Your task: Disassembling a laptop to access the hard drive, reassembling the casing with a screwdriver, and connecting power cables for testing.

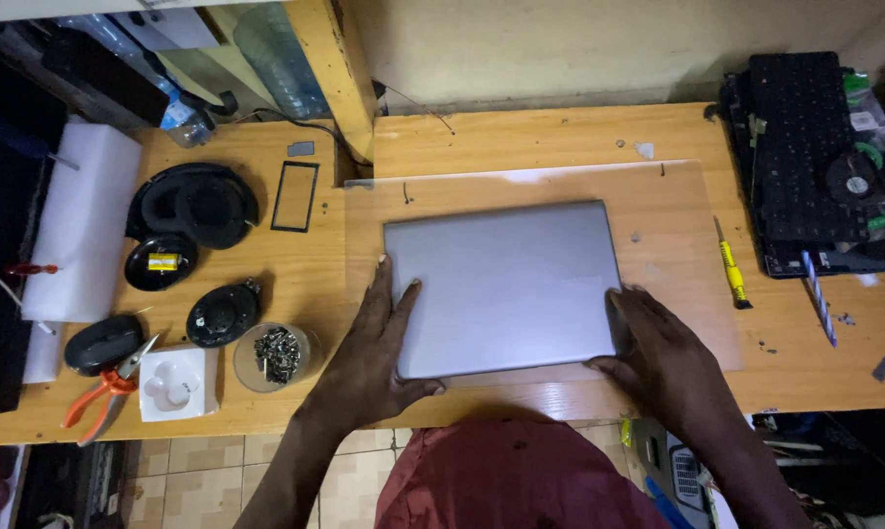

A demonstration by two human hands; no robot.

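A closed grey laptop (pixel 506 286) lay flat at centre frame on the wooden tabletop (pixel 521 132). The left hand (pixel 379 348) rested on the laptop's left edge, fingers (pixel 403 304) spread flat over the lid, thumb curled at the near corner. The right hand (pixel 658 348) gripped the lower right corner, fingers wrapped against the side edge. Right of the laptop lay 1 yellow screwdriver (pixel 731 269); further right, a black keyboard (pixel 805 147). At left frame sat black headphones (pixel 192 204), a dish of screws (pixel 276 355) and orange pliers (pixel 104 392).
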